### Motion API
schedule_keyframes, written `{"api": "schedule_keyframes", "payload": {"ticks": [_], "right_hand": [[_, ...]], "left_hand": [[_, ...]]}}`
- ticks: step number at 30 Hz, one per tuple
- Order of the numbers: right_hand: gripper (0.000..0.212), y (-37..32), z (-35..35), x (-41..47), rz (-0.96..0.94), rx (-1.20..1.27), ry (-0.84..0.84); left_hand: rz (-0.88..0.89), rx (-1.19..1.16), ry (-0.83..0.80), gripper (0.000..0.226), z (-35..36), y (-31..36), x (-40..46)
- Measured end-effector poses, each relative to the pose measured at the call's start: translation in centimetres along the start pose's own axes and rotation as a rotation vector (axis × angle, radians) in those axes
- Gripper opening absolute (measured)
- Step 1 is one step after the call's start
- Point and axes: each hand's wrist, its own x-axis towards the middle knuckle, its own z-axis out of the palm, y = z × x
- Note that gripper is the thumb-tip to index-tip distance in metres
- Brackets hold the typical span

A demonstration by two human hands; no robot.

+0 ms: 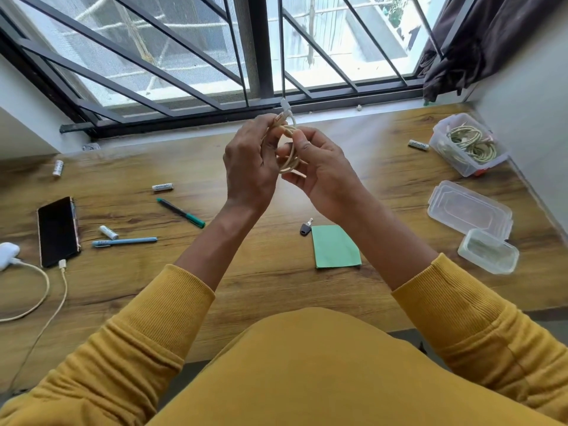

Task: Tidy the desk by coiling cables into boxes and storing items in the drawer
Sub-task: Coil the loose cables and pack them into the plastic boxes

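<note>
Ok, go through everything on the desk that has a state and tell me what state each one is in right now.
Cream cable: coiled, held by left hand and right hand.
Open box: lid off, coiled cables inside.
Loose lid: flat on desk.
Small box: lid on.
Phone: screen dark, cable plugged in.
Green pen: capped.
Blue pen: capped.

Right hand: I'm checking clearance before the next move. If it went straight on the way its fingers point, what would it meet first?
The right hand points left, so its fingers would first meet the coiled cable they already pinch, then the left hand just beyond. Depth between them is unclear.
</note>
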Motion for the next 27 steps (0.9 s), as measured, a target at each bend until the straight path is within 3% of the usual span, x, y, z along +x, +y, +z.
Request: {"api": "schedule_keyframes", "payload": {"ticks": [6,16,22,27], "right_hand": [[0.023,-0.9,-0.3,-0.1,0.182,0.297,-0.034],[0.019,-0.8,-0.4,0.1,0.144,0.282,0.093],[0.016,-0.6,-0.4,-0.1,0.086,0.231,-0.021],[0.010,-0.9,-1.0,0.1,0.045,0.181,-0.127]], "left_hand": [[0.017,-0.021,-0.015,0.020,-0.3,-0.1,-0.1],[0.084,0.042,-0.021,0.018,-0.2,-0.2,0.1],[0.091,0.263,0.000,0.023,-0.6,-0.6,0.5],[0.035,0.258,-0.020,0.024,-0.7,-0.5,1.1]]}}
